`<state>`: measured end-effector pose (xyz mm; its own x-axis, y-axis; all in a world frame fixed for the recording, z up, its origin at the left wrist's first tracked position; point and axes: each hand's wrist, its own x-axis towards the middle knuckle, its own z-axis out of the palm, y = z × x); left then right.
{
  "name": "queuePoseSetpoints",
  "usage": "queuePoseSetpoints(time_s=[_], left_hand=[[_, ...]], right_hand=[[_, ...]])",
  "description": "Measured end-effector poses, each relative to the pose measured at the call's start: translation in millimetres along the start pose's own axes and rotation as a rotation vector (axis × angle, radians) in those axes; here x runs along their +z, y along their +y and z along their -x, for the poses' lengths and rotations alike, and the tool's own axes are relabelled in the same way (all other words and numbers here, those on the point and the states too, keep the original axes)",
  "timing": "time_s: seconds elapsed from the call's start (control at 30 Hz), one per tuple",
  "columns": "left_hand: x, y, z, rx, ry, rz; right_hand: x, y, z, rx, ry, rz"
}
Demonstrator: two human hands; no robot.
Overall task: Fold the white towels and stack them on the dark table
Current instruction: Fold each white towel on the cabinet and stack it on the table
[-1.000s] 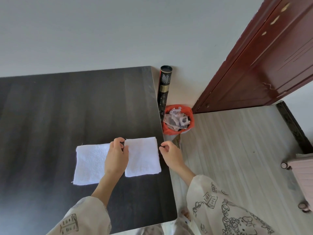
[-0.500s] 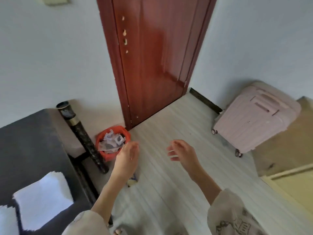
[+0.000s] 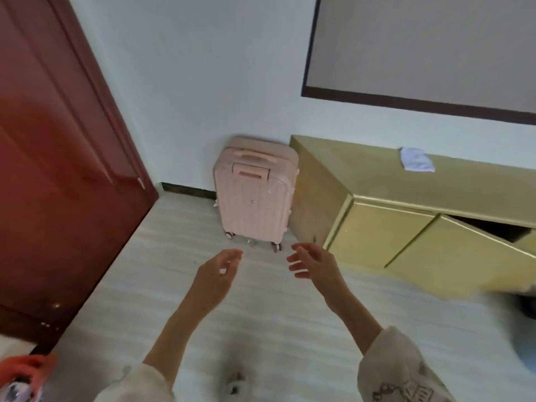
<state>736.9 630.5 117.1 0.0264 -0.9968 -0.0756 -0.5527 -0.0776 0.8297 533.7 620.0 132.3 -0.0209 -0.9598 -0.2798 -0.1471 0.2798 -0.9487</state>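
Pink and ribbed, a suitcase (image 3: 255, 195) stands upright on its wheels against the white wall (image 3: 217, 68), shut, so its contents cannot be seen. Just beside it on the right, touching or nearly so, sits a low gold cabinet (image 3: 385, 233); one of its front panels hangs ajar at the right, with only a dark gap showing behind it. At the bottom left corner an orange bin (image 3: 26, 369) is partly in view, blurred, with pale crumpled scraps in it.

On the cabinet top, towards the back, lies a white towel (image 3: 417, 159), loosely bunched, not neatly folded, well apart from both hands. The dark table is out of view.

Pale wood-grain flooring (image 3: 275, 329) fills the lower picture. A red-brown door (image 3: 58, 169) takes up the left side, and a dark skirting strip runs along the wall between door and suitcase. High on the right wall hangs a grey panel (image 3: 420, 47) with a dark border.

Both arms reach forward over the floor, in cream sleeves with printed drawings. The left hand (image 3: 216, 275) is held palm inward, fingers loosely curved and apart, holding nothing. The right hand (image 3: 316, 264) faces it, fingers spread and slightly bent, also holding nothing. The two hands are near each other but not touching.
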Motion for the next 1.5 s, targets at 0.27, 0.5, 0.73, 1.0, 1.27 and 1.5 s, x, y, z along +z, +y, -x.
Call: queuePoseSetpoints(time_s=[0.27,0.5,0.73,1.0,1.27,1.5], left_hand=[[119,79,-161,0.158,-0.227,-0.017],[206,163,-325,0.259,-0.346,-0.023],[316,234,-435,0.334,-0.552,-0.063],[446,266,-514,0.147,-0.629,-0.184],[572,304,-561,-0.165,-0.627,-0.198],[612,305,-599,-0.224,-0.546,-0.113]], right_hand=[[-137,-2,-116,0.040,0.233,-0.035],[-253,-43,-241,0.040,0.351,-0.064],[-364,-38,-328,0.117,0.491,-0.110],[-492,4,-456,0.263,0.471,-0.082],[-613,51,-582,0.328,0.280,0.439],[-640,81,-671,0.304,0.153,0.741]])
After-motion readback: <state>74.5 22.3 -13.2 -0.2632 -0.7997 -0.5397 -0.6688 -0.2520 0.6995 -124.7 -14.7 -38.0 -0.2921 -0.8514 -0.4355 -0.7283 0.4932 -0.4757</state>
